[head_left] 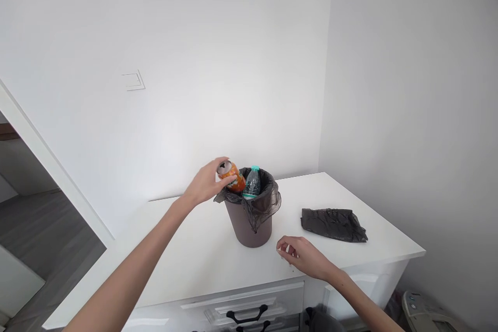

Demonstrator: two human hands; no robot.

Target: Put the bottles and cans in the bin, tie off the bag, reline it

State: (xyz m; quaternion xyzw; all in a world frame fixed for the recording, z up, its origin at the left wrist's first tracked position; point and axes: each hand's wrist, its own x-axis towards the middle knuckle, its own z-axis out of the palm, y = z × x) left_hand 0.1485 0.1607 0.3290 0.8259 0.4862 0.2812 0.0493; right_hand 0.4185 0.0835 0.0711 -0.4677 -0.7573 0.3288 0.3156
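Wall [233, 62]: white, beyond both hands; corner lies ahead & to R of R hand. Flush switch plate [133, 81] on it, up & L of L hand.

Cabinet [194, 249]: white, flat top, below both hands; paneled front w/ dark handles [247, 314] is on the near side, down & L of R hand.

Bin [251, 225]: purplish-brown, upright on cabinet top, just R of L hand, ahead & L of R hand. Black liner [261, 211] folded over rim, loose edge hanging at near side.

Black plastic bag [332, 224]: flattened, on cabinet top, beyond & R of R hand, apart from it.

L hand [210, 180]: holding can, thumb on near side, fingers round far side; located at L side of bin mouth.

R hand [287, 249]: fingers loosely curled, narrow gap to thumb, no obj. visible in grip. Over near part of cabinet top, near bin base; contact w/ top: cannot tell.

Bottle [252, 183]: clear, teal cap, in bin, cap up, slight tilt, R of L hand & can.

Can [235, 180]: orange, in L hand, tilted, opened top facing up/L, lower end at bin mouth beside bottle. Contact w/ liner or bottle: cannot tell.
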